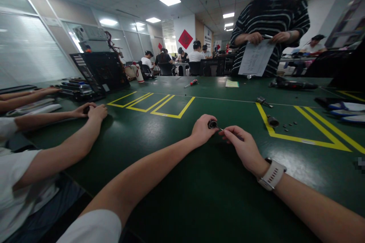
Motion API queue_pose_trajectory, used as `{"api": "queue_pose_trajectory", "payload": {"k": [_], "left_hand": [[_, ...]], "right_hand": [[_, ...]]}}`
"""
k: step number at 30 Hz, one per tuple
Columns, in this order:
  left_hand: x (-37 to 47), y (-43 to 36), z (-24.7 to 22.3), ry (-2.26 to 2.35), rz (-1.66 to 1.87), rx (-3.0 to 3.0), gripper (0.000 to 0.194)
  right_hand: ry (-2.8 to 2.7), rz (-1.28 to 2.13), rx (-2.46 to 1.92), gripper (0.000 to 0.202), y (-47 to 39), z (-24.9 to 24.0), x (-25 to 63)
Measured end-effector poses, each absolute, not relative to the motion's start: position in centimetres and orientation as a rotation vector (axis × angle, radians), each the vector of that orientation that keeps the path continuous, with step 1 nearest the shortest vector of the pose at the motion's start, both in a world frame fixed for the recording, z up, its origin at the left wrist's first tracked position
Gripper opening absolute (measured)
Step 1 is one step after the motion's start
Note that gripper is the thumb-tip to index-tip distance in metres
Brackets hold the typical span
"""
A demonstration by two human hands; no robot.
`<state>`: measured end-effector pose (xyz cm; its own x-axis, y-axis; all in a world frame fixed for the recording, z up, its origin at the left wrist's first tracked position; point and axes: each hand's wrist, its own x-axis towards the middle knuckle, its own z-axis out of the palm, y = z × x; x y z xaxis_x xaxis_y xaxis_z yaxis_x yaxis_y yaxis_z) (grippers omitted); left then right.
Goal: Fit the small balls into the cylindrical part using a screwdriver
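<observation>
My left hand (203, 128) is closed around a small hollow metal cylinder (212, 124), its round opening turned toward me. My right hand (239, 142), with a watch on the wrist, pinches a thin metal rod (220, 129). The rod's tip reaches the cylinder's rim; whether it goes inside is too small to tell. Both hands are just above the green table (182, 182). To the right of them, a dark metal cylinder (273, 121) lies near several small dark pieces (290, 124). Behind these is a metal piece with a narrow shank (264, 102).
A red screwdriver (191, 83), yellow notes (232, 83) and a dark tool (293, 84) lie farther back. Blue-edged items (346, 110) are at right. At left, a co-worker's hands (94, 111) hold something dark. A person with a paper (256, 57) stands opposite. An open computer case (99, 70) stands back left.
</observation>
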<state>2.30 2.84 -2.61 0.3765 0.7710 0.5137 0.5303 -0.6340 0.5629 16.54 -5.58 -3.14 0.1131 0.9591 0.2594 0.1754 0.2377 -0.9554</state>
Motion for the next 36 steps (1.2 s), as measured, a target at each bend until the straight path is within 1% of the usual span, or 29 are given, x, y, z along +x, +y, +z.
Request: {"api": "queue_pose_trajectory", "payload": {"k": [2,8,13,28,36], "left_hand": [[2.30,2.75,-2.55,1.153,1.110,2.348,0.026],[2.37,2.90,-2.65,1.165,1.097,2.315,0.026],[2.36,3.23,-2.82,1.153,1.097,2.257,0.026],[2.41,3.17,-2.86,1.144,1.114,2.287,0.027],[2.41,3.10,-2.71,1.169,1.099,2.273,0.029]], "right_hand": [[-1.334,0.848,-1.198,0.021,-5.53,-3.14,16.61],[-1.093,1.061,-1.087,0.018,-5.20,-2.83,17.03],[-1.013,1.139,-1.046,0.016,-5.05,-2.81,17.27],[-1.121,1.035,-1.083,0.019,-5.48,-2.72,16.66],[-1.080,1.050,-1.073,0.018,-5.36,-2.76,16.82]]}}
